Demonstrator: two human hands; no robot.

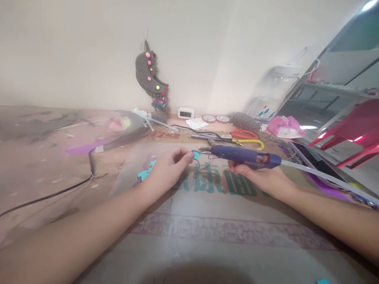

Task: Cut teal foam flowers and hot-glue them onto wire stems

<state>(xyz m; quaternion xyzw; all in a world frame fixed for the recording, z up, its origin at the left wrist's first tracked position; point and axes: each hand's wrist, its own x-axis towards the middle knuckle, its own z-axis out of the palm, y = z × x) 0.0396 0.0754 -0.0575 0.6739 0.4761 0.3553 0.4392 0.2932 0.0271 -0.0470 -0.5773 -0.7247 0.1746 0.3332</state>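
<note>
Between the thumb and fingers of my left hand (167,167) is a small turquoise cut-out piece (196,155), with a thin dark strand curling below it. My right hand (254,175) is wrapped round a dark blue glue gun (237,154), whose nozzle points left and nearly meets the piece; I cannot tell whether they touch. A long whitish glue stick (319,177) runs out of the gun's rear to the right. More turquoise cut-outs (145,172) lie beside my left wrist, partly hidden by it.
A grey crescent ornament with coloured beads (145,73) stands against the wall. Near it are a small white digital clock (186,113), two tape rolls (216,118) and grey yarn (245,121). Yellow and red-handled scissors (248,141) lie behind the gun. A black cable (47,197) crosses the left side.
</note>
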